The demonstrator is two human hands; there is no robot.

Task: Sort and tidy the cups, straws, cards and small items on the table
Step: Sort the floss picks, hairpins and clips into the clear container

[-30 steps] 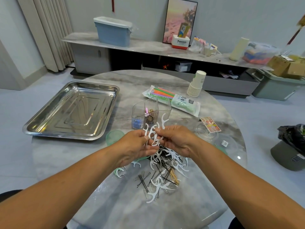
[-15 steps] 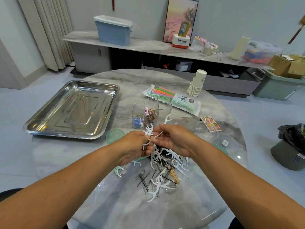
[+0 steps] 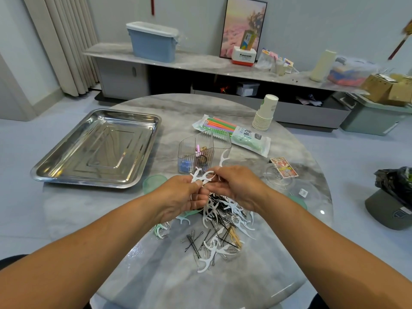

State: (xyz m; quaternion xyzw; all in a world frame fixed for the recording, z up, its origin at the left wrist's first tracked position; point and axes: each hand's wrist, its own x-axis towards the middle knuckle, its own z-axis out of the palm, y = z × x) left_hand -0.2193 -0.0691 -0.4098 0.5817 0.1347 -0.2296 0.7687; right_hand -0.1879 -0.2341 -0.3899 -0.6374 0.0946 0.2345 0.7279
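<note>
left hand [image 3: 182, 195]: fingers curled, pinching a small bunch of white floss picks [image 3: 200, 178] above the near middle of the table.
right hand [image 3: 239, 186]: fingertips pinching one floss pick [image 3: 223, 160] that stuck up toward the far side, touching the bunch in the left hand.
mixed pile [image 3: 220, 230]: white floss picks, black bobby pins and what looked like paper clips lay tangled on the round marble table [image 3: 278, 253], just near of both hands.
clear organizer [image 3: 200, 152]: a divided box just far of the hands, already holding hair ties and small blue and pink items; which compartment held what could not be told.
steel tray [image 3: 98, 148]: on the left, nothing in it.
paper cups [image 3: 265, 114]: stacked upside down at the far right of the table.
straws [image 3: 220, 126]: a sealed pack of coloured ones, between the organizer and the cups.
cards [image 3: 283, 169]: one pack, right of the hands, beside clear lids [image 3: 296, 188].
progress: early to middling, by my judgement; a few small items were sorted, but most of the pile remained, and cups, straws and cards looked unplaced.
writing: "panasonic" read on a white and red box [image 3: 244, 56] on the far shelf; print on the straw pack was too small to read.
</note>
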